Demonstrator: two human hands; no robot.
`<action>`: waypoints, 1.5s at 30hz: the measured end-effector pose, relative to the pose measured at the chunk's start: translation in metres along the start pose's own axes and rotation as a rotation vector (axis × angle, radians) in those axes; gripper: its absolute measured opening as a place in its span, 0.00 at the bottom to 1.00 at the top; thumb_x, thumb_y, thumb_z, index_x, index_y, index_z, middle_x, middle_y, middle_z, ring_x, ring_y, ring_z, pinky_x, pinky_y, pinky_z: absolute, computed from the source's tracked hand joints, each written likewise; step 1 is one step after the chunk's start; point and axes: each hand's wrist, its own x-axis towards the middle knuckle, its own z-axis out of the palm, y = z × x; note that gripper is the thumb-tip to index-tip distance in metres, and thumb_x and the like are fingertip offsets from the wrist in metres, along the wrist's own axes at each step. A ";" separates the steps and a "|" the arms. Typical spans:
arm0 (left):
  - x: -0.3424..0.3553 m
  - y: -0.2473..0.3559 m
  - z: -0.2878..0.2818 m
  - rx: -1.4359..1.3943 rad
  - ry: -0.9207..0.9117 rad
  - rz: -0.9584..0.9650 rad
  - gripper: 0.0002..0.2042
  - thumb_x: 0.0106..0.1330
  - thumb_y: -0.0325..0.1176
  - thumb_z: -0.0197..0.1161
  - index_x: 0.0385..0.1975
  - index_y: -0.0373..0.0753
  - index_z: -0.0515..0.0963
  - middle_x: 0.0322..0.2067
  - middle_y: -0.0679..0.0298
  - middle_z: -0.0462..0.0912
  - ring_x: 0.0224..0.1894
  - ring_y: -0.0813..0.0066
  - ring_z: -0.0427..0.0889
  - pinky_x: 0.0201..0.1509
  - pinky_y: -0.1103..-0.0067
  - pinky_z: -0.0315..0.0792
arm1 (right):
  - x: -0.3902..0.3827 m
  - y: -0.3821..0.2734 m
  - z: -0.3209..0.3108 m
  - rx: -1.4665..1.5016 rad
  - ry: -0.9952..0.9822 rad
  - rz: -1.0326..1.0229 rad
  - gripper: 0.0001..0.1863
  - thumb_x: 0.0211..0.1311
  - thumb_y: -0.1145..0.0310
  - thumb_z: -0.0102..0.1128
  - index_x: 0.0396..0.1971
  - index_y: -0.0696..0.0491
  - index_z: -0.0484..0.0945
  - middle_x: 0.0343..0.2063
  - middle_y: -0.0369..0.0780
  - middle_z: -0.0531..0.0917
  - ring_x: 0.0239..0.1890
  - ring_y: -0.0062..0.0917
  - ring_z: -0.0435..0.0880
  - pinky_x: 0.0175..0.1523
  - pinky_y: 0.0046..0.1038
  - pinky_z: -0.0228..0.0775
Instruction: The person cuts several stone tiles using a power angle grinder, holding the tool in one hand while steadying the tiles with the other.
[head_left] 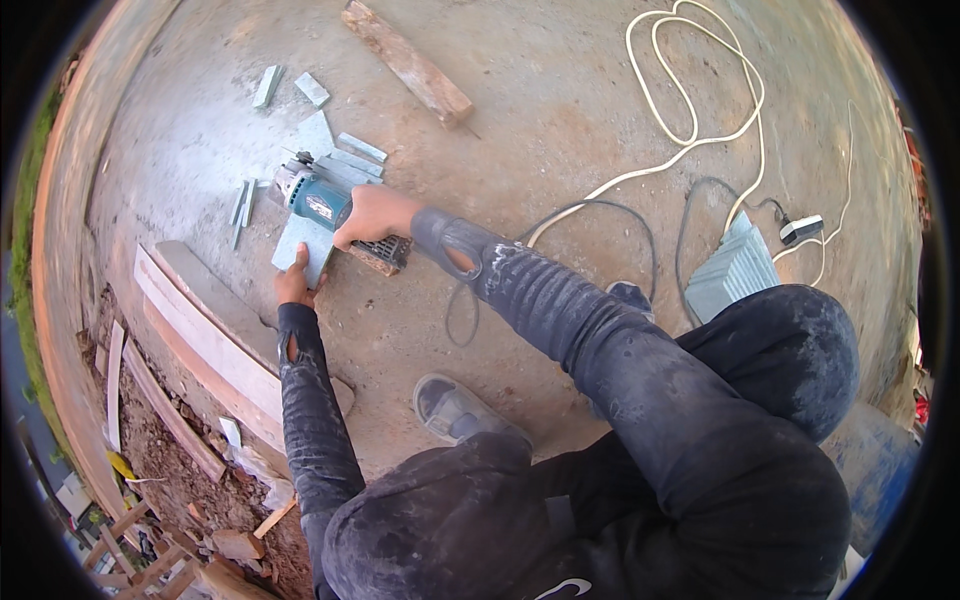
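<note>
The teal grinder (320,205) was out in front of the person over the concrete floor (560,130), its metal head pointing up and left, above a pale tile (301,238). Whether its disc touched the tile could not be told. The right hand (378,215) had its grip wrapped around the grinder's body. The left hand (295,283) had its grip pinched on the tile's near edge, thumb on top and fingers partly hidden beneath.

Just beyond the grinder lay several flat tile offcuts (345,170), and to its left some narrow strips (238,212). Two small pieces (312,90) lay farther off, near a rough wooden beam (408,62). Long boards (215,350) lay left of the left forearm, next to reddish soil (190,470).

Near the person's right knee leaned a stack of pale tiles (735,268), with a black-and-white socket block (801,230) just beside it. A cream cable (650,172) looped across the floor, and a dusty shoe (455,408) stood between the arms.
</note>
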 end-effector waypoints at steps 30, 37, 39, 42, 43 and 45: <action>-0.005 -0.002 0.001 -0.024 0.030 -0.002 0.29 0.59 0.46 0.72 0.53 0.35 0.71 0.42 0.58 0.80 0.38 0.65 0.82 0.31 0.70 0.80 | 0.023 -0.002 0.012 0.013 0.051 0.012 0.30 0.27 0.56 0.71 0.27 0.69 0.82 0.28 0.56 0.84 0.32 0.38 0.86 0.37 0.31 0.77; -0.001 -0.005 -0.001 -0.025 0.019 0.017 0.28 0.60 0.46 0.72 0.53 0.35 0.71 0.42 0.57 0.80 0.38 0.66 0.82 0.30 0.71 0.80 | 0.016 -0.007 0.008 -0.008 0.002 0.033 0.32 0.29 0.55 0.71 0.31 0.70 0.81 0.31 0.56 0.84 0.34 0.39 0.86 0.38 0.31 0.77; -0.001 -0.006 -0.001 -0.026 0.023 0.014 0.28 0.60 0.46 0.72 0.53 0.35 0.71 0.43 0.58 0.80 0.38 0.65 0.82 0.30 0.71 0.80 | 0.016 -0.006 0.007 -0.010 -0.004 0.037 0.34 0.29 0.55 0.71 0.34 0.70 0.81 0.32 0.56 0.84 0.35 0.39 0.86 0.38 0.31 0.77; -0.002 -0.005 0.001 -0.025 0.036 0.006 0.28 0.59 0.46 0.72 0.53 0.35 0.71 0.42 0.58 0.80 0.38 0.65 0.82 0.30 0.71 0.80 | 0.015 -0.004 0.007 -0.023 0.006 0.047 0.36 0.29 0.55 0.71 0.36 0.71 0.80 0.33 0.56 0.84 0.35 0.40 0.86 0.39 0.31 0.78; -0.002 -0.005 0.001 -0.023 0.042 0.004 0.28 0.59 0.46 0.72 0.53 0.35 0.71 0.42 0.58 0.80 0.38 0.65 0.82 0.30 0.71 0.81 | 0.015 -0.004 0.007 -0.016 0.009 0.042 0.36 0.28 0.55 0.71 0.36 0.71 0.80 0.33 0.56 0.84 0.35 0.40 0.86 0.39 0.31 0.78; -0.002 -0.005 0.001 -0.026 0.052 0.017 0.28 0.59 0.46 0.72 0.53 0.35 0.71 0.42 0.58 0.80 0.38 0.65 0.82 0.31 0.70 0.81 | 0.013 -0.003 0.008 -0.002 0.013 0.031 0.35 0.28 0.55 0.71 0.34 0.71 0.80 0.32 0.57 0.84 0.35 0.40 0.86 0.39 0.32 0.78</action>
